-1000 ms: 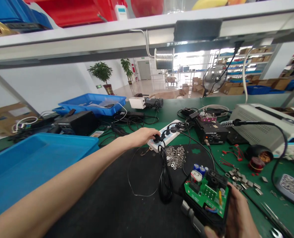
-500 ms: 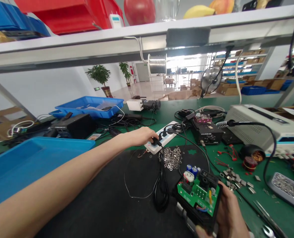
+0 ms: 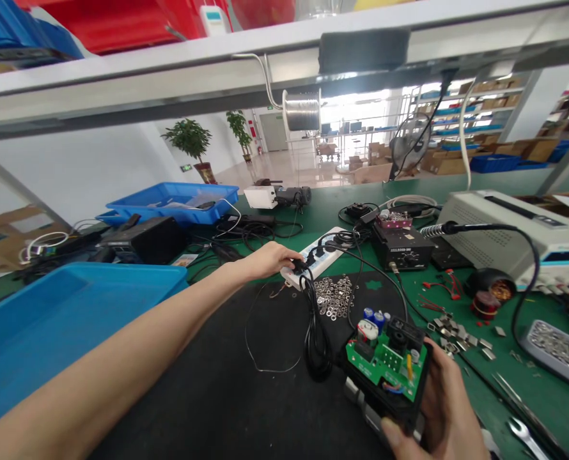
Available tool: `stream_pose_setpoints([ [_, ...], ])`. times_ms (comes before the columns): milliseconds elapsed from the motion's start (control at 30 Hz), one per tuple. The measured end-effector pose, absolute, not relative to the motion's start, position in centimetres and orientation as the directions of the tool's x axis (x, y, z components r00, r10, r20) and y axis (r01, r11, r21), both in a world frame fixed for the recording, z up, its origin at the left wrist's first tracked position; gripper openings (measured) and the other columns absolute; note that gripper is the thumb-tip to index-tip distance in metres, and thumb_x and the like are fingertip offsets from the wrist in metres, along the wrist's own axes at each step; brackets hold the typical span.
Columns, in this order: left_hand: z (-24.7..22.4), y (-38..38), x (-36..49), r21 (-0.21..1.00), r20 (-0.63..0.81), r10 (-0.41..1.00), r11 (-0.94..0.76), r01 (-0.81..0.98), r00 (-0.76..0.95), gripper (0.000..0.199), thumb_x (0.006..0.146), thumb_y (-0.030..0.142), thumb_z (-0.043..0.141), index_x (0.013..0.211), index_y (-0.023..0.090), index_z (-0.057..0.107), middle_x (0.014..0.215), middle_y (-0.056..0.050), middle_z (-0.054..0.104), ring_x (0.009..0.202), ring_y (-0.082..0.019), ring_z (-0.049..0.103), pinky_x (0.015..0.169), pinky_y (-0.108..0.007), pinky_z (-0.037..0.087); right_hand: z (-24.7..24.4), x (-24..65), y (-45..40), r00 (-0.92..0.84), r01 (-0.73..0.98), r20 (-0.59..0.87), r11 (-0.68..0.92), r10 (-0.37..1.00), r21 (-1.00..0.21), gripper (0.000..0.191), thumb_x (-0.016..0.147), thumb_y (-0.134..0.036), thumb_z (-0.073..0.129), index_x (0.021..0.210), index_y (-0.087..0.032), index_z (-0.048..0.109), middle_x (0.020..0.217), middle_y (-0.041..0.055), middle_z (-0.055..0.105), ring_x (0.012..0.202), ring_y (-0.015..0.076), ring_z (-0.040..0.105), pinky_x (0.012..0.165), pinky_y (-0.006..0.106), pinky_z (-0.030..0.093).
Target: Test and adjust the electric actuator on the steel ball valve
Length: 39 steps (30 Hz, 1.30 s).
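My left hand [image 3: 269,259] reaches out to a white power strip [image 3: 327,263], its fingers closed on a black plug [image 3: 300,264] at the strip's near end. Whether the plug is fully seated in the socket I cannot tell. Its black cord [image 3: 318,351] hangs in a loose bundle onto the dark mat. In my right hand [image 3: 445,402] is a black-housed device with a green circuit board [image 3: 380,370] facing up, gripped at its right and lower edges. Blue capacitors stand on the board's far side. Metal parts show under the housing.
Small metal nuts [image 3: 333,298] lie in a pile beside the strip. A blue tray [image 3: 135,275] stands at left. On the right are a soldering station [image 3: 402,249], a bench instrument [image 3: 486,223], tweezers [image 3: 514,399] and a wrench [image 3: 524,434]. A shelf [image 3: 179,70] crosses overhead.
The view has tilted down slightly. My left hand stays on the plug at the strip, and the cord bundle has shifted a little. My right hand still holds the circuit-board device.
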State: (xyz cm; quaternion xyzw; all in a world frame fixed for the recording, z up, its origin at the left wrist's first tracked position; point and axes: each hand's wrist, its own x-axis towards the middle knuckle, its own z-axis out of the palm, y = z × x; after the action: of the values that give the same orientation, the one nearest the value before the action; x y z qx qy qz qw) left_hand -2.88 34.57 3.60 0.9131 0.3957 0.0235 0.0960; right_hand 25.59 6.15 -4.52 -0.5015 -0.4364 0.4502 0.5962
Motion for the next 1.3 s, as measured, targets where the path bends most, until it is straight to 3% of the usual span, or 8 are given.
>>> stream_pose_setpoints([
  [333,3.8,30.6,-1.6,0.370,0.121,0.842,-0.530,0.763,0.526,0.037,0.092,0.023,0.067,0.129,0.022,0.068,0.129,-0.008,0.073,0.120,-0.025,0.069,0.109,-0.041,0.053,-3.7,26.2,6.2,0.142,-0.029,0.163,0.169,0.976,-0.985,0.088,0.081,-0.037,0.079,0.149,-0.025,0.025,0.141,0.0187,0.059,0.127,0.0311,0.065,0.103,0.043,0.057],
  [533,2.9,16.0,3.6,0.669,0.330,0.919,-0.390,0.633,0.217,0.048,0.108,0.046,0.033,0.149,0.022,0.037,0.145,-0.013,0.059,0.130,-0.020,0.063,0.110,-0.036,0.057,-3.4,27.1,6.2,0.073,0.039,0.214,0.212,0.974,-0.977,0.094,0.074,-0.024,0.080,0.150,-0.023,0.024,0.137,0.0157,0.062,0.121,0.0293,0.068,0.104,0.042,0.056],
  [633,1.3,8.7,6.5,0.928,0.175,0.972,-0.216,0.304,0.159,0.083,0.086,0.071,0.068,0.153,0.033,0.036,0.156,-0.009,0.051,0.142,-0.028,0.055,0.119,-0.041,0.052,-3.2,27.8,6.0,0.030,0.129,0.196,0.191,0.980,-0.973,0.099,0.072,-0.025,0.084,0.150,-0.022,0.024,0.136,0.0156,0.062,0.122,0.0297,0.067,0.105,0.044,0.056],
  [767,0.1,5.1,9.8,0.909,0.093,0.995,-0.098,0.404,0.032,0.119,0.058,0.064,0.094,0.156,0.037,0.032,0.155,-0.008,0.052,0.145,-0.038,0.050,0.123,-0.060,0.045,-3.5,29.0,5.7,-0.082,0.266,0.190,0.205,0.978,-0.942,0.113,0.068,-0.028,0.089,0.156,-0.027,0.018,0.145,0.0147,0.055,0.130,0.0313,0.061,0.110,0.049,0.050],
  [933,0.1,5.6,12.3,0.869,0.146,0.979,-0.058,0.491,-0.144,0.086,0.070,0.049,0.087,0.144,0.033,0.047,0.139,-0.007,0.065,0.127,-0.033,0.065,0.108,-0.053,0.059,-3.7,30.1,5.8,-0.213,0.304,0.163,0.224,0.963,-0.926,0.123,0.072,-0.022,0.078,0.163,-0.033,-0.004,0.140,0.0099,0.061,0.121,0.0300,0.066,0.099,0.046,0.054],
  [1000,-0.1,5.6,12.8,0.875,0.174,0.974,-0.084,0.477,-0.146,0.080,0.074,0.048,0.085,0.143,0.033,0.047,0.138,-0.005,0.065,0.126,-0.030,0.066,0.109,-0.047,0.059,-3.6,30.4,6.0,-0.232,0.357,0.126,0.205,0.964,-0.911,0.117,0.073,-0.024,0.077,0.164,-0.027,0.002,0.135,0.0115,0.064,0.118,0.0318,0.066,0.096,0.046,0.054],
  [1133,-0.6,5.4,13.1,0.863,0.235,0.955,-0.119,0.490,-0.181,0.085,0.069,0.047,0.088,0.142,0.031,0.048,0.134,-0.005,0.066,0.122,-0.029,0.068,0.108,-0.043,0.060,-3.6,30.7,6.2,-0.261,0.542,0.128,0.254,0.957,-0.801,0.070,0.074,-0.029,0.076,0.137,-0.014,0.049,0.121,0.0152,0.066,0.107,0.0340,0.063,0.092,0.050,0.052],
  [1300,-0.6,6.0,12.5,0.852,0.195,0.969,-0.092,0.515,-0.150,0.080,0.069,0.049,0.086,0.138,0.028,0.051,0.129,-0.006,0.070,0.115,-0.028,0.072,0.101,-0.040,0.064,-4.4,30.6,6.3,-0.308,0.582,0.224,0.369,0.925,-0.724,0.043,0.076,-0.028,0.071,0.115,-0.015,0.059,0.116,0.0123,0.065,0.109,0.0319,0.056,0.098,0.050,0.049],
])
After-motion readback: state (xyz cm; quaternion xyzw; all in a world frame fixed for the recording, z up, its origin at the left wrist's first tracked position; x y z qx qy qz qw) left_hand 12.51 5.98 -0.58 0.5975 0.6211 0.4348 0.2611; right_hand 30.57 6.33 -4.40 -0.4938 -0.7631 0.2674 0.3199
